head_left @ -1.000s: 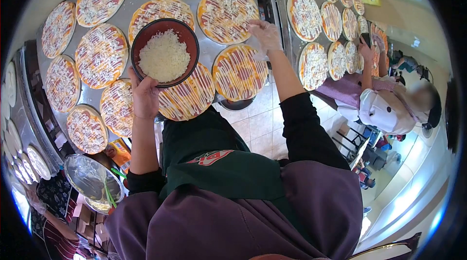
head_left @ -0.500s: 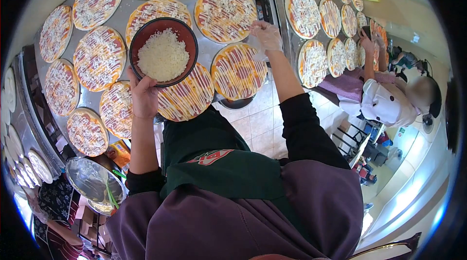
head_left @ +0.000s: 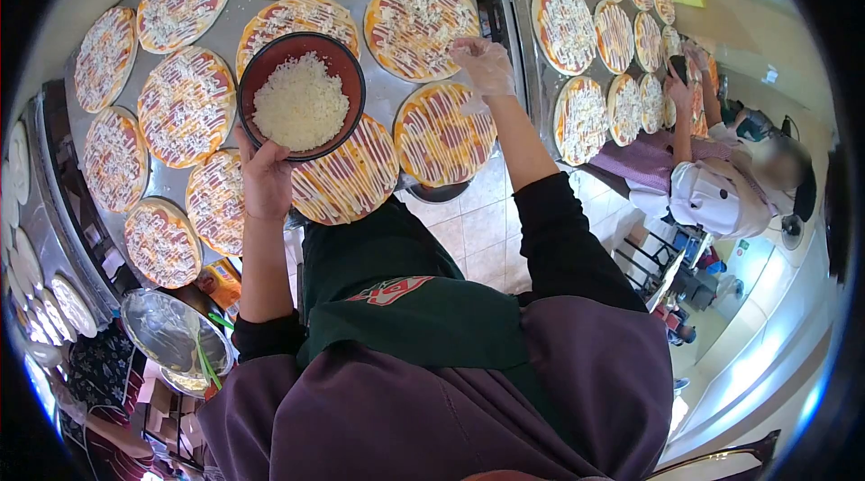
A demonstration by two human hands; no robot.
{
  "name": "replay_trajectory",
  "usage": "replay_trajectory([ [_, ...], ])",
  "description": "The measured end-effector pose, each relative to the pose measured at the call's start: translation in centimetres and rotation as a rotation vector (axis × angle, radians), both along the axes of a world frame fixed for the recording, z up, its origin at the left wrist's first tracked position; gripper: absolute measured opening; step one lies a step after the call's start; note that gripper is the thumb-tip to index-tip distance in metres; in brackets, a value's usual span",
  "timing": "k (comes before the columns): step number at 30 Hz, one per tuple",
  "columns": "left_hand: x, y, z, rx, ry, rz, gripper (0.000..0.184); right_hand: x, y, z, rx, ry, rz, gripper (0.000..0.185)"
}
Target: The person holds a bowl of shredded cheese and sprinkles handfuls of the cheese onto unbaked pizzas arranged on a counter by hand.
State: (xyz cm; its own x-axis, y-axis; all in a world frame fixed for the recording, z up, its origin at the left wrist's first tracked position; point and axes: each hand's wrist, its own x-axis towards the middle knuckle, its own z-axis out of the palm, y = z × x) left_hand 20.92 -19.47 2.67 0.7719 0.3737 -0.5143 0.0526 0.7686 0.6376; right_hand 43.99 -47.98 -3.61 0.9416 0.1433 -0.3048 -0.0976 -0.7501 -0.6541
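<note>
My left hand [head_left: 267, 176] grips the rim of a bowl [head_left: 352, 125], dark outside and reddish inside. White grated cheese [head_left: 300, 103] lies heaped in it. The bowl hangs over the pizzas and partly covers one [head_left: 297, 17] behind it. My right hand [head_left: 484, 67], in a clear plastic glove, is over the right edge of a cheese-sprinkled pizza [head_left: 416, 28]. Its fingers are curled together; whatever they hold is hidden. Just below that hand lies a pizza [head_left: 445, 133] with striped sauce. Another striped pizza [head_left: 347, 175] sits beneath the bowl, close to my body.
Several more pizzas cover the metal table [head_left: 359, 76]. A second table [head_left: 532, 58] with pizzas stands to the right, where a person [head_left: 712, 184] holds a phone [head_left: 678, 69]. At lower left are a metal bowl [head_left: 162, 319] with a green-handled utensil and another person's arm [head_left: 117, 434].
My right hand has shifted slightly left, its fingers still curled. The bowl stays almost where it was in my left hand. The person at right has moved their arms a little.
</note>
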Motion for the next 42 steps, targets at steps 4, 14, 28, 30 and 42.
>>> replay_trajectory([
  [4, -0.1, 0.1, -0.2, -0.009, 0.015, -0.001, 0.057, 0.3, 0.2, 0.3, 0.288, 0.129, -0.119, 0.019],
  [14, -0.3, 0.3, -1.8, 0.023, 0.032, -0.001, 0.062, 5.1, 0.6, 3.4, 0.322, 0.086, -0.077, 0.027],
  [28, 0.4, 0.5, -0.7, -0.057, -0.005, 0.019, 0.061, 10.3, 3.7, -0.1, -0.123, -0.180, 0.139, 0.029],
  [30, 0.6, 0.3, -0.2, -0.061, 0.017, 0.046, 0.062, 10.0, 3.9, 0.4, -0.177, -0.237, 0.146, 0.027],
  [42, 0.0, 0.7, -0.7, -0.041, 0.046, 0.056, 0.057, 7.0, 0.0, 2.2, 0.578, 0.189, -0.150, 0.024],
])
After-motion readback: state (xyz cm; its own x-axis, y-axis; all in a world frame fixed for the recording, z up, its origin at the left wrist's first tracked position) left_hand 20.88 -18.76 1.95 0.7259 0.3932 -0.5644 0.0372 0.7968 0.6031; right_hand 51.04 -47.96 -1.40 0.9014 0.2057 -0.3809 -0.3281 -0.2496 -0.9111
